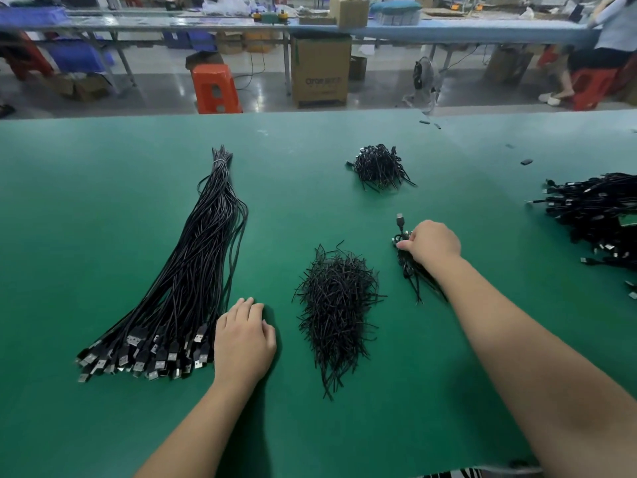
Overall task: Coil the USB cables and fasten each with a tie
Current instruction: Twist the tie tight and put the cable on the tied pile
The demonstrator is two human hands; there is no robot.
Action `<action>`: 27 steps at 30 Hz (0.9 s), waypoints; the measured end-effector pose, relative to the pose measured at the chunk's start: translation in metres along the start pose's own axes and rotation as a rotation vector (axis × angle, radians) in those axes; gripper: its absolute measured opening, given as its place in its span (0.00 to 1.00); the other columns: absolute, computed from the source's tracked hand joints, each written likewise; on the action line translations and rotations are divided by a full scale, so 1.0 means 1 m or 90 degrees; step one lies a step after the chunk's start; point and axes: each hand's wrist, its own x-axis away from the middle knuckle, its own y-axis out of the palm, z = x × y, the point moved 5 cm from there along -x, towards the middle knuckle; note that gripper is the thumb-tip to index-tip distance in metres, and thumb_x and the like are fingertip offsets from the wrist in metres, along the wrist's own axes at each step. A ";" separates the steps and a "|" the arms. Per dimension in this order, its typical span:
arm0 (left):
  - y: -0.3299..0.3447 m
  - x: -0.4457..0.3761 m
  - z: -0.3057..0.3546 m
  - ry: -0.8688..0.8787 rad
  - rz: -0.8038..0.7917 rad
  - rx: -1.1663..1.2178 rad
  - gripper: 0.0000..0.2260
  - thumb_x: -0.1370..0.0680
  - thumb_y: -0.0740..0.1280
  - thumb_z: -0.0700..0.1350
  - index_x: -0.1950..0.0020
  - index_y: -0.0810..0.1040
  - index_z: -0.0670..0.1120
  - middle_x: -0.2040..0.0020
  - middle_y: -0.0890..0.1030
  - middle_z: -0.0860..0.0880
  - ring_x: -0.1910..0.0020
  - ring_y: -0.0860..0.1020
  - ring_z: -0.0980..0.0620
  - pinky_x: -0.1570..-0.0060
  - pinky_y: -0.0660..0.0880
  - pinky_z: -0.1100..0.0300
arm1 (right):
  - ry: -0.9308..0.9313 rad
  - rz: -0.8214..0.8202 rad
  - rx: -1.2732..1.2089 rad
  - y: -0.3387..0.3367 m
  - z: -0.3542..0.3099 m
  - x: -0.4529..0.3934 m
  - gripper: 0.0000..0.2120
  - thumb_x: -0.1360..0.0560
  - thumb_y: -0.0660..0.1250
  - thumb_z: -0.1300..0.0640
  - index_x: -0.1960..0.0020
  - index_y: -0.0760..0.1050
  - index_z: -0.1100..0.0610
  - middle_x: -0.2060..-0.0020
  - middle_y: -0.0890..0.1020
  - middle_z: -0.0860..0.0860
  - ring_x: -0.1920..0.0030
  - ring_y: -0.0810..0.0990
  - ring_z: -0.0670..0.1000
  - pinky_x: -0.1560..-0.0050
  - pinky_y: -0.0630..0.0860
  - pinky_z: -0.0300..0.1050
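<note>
Green desk: right hand has fingers curled around a coiled cable; left hand lies relaxed, fingers loose, beside the cable bundle.

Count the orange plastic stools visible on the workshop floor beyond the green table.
2: one orange stool stands left of the tall cardboard box; another at far right, under a seated person. Others may be hidden.
</note>
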 end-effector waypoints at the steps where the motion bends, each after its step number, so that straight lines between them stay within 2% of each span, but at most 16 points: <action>1: -0.001 0.000 0.000 -0.003 0.000 0.002 0.19 0.26 0.61 0.46 0.41 0.82 0.41 0.39 0.82 0.42 0.34 0.77 0.43 0.36 0.72 0.46 | 0.013 -0.011 0.006 0.003 0.004 -0.006 0.19 0.24 0.71 0.42 0.55 0.80 0.59 0.57 0.82 0.56 0.58 0.78 0.57 0.60 0.70 0.43; 4: 0.000 0.000 -0.001 -0.014 -0.010 -0.001 0.19 0.26 0.60 0.46 0.40 0.82 0.42 0.38 0.81 0.43 0.33 0.76 0.44 0.35 0.72 0.46 | 0.032 -0.020 0.039 0.012 0.010 -0.018 0.21 0.25 0.73 0.43 0.63 0.70 0.57 0.58 0.79 0.54 0.58 0.76 0.57 0.60 0.70 0.44; 6: 0.003 -0.001 -0.001 -0.018 -0.015 -0.004 0.17 0.24 0.63 0.45 0.39 0.81 0.42 0.37 0.81 0.43 0.33 0.75 0.44 0.34 0.71 0.46 | 0.030 -0.032 0.066 0.017 0.010 -0.022 0.22 0.25 0.73 0.44 0.64 0.67 0.56 0.61 0.79 0.53 0.58 0.76 0.57 0.60 0.70 0.44; 9: 0.005 -0.001 -0.003 -0.026 -0.019 -0.009 0.15 0.25 0.68 0.43 0.39 0.81 0.43 0.36 0.80 0.44 0.32 0.75 0.45 0.34 0.70 0.47 | 0.018 -0.048 0.093 0.024 0.011 -0.027 0.21 0.25 0.73 0.44 0.62 0.68 0.57 0.62 0.78 0.52 0.57 0.76 0.57 0.59 0.71 0.44; 11: 0.005 -0.001 -0.003 -0.025 -0.014 -0.012 0.15 0.25 0.66 0.44 0.39 0.81 0.43 0.37 0.81 0.43 0.33 0.75 0.44 0.34 0.71 0.47 | 0.018 -0.059 0.097 0.026 0.011 -0.029 0.20 0.25 0.73 0.44 0.62 0.68 0.57 0.60 0.80 0.52 0.58 0.76 0.57 0.59 0.71 0.44; 13: 0.004 -0.002 -0.002 -0.025 -0.010 -0.012 0.16 0.25 0.64 0.45 0.40 0.81 0.43 0.37 0.81 0.43 0.33 0.76 0.44 0.35 0.72 0.46 | 0.019 -0.061 0.098 0.026 0.011 -0.030 0.20 0.25 0.73 0.44 0.60 0.69 0.57 0.65 0.75 0.51 0.58 0.76 0.56 0.60 0.70 0.44; 15: 0.004 -0.002 -0.002 -0.028 -0.009 -0.010 0.15 0.25 0.66 0.44 0.40 0.81 0.43 0.37 0.81 0.43 0.33 0.75 0.44 0.35 0.71 0.46 | 0.020 -0.062 0.098 0.025 0.010 -0.031 0.19 0.25 0.74 0.44 0.58 0.70 0.57 0.67 0.71 0.50 0.58 0.76 0.56 0.61 0.69 0.44; 18: 0.003 -0.002 -0.002 -0.029 -0.015 -0.011 0.15 0.25 0.67 0.44 0.40 0.81 0.43 0.37 0.81 0.43 0.33 0.75 0.44 0.35 0.71 0.46 | 0.011 -0.049 0.097 0.022 0.010 -0.031 0.20 0.25 0.75 0.47 0.63 0.67 0.55 0.68 0.71 0.50 0.59 0.76 0.56 0.65 0.67 0.42; 19: 0.004 -0.002 -0.002 -0.028 -0.018 -0.011 0.15 0.26 0.67 0.44 0.40 0.81 0.43 0.37 0.81 0.43 0.33 0.75 0.44 0.35 0.71 0.46 | 0.003 -0.036 0.088 0.021 0.008 -0.030 0.19 0.24 0.74 0.48 0.62 0.67 0.55 0.68 0.71 0.50 0.60 0.75 0.56 0.68 0.65 0.41; 21: 0.004 -0.002 -0.002 -0.031 -0.021 -0.010 0.15 0.26 0.68 0.43 0.40 0.81 0.43 0.37 0.81 0.44 0.33 0.75 0.44 0.35 0.71 0.46 | -0.020 -0.012 0.062 0.016 0.001 -0.027 0.16 0.23 0.72 0.47 0.53 0.70 0.57 0.65 0.74 0.51 0.60 0.76 0.56 0.70 0.63 0.43; 24: 0.004 -0.002 -0.001 -0.032 -0.018 -0.006 0.15 0.27 0.71 0.42 0.41 0.81 0.43 0.38 0.81 0.44 0.34 0.76 0.44 0.36 0.72 0.47 | -0.091 0.022 0.003 0.003 -0.023 -0.017 0.17 0.21 0.67 0.47 0.39 0.72 0.58 0.51 0.80 0.54 0.52 0.79 0.57 0.61 0.69 0.45; 27: 0.003 -0.002 -0.001 -0.028 -0.015 -0.007 0.15 0.27 0.71 0.42 0.41 0.81 0.43 0.38 0.81 0.44 0.34 0.76 0.44 0.36 0.72 0.47 | -0.198 0.042 -0.064 -0.013 -0.065 0.008 0.14 0.20 0.64 0.48 0.39 0.77 0.54 0.47 0.83 0.53 0.47 0.80 0.56 0.56 0.72 0.46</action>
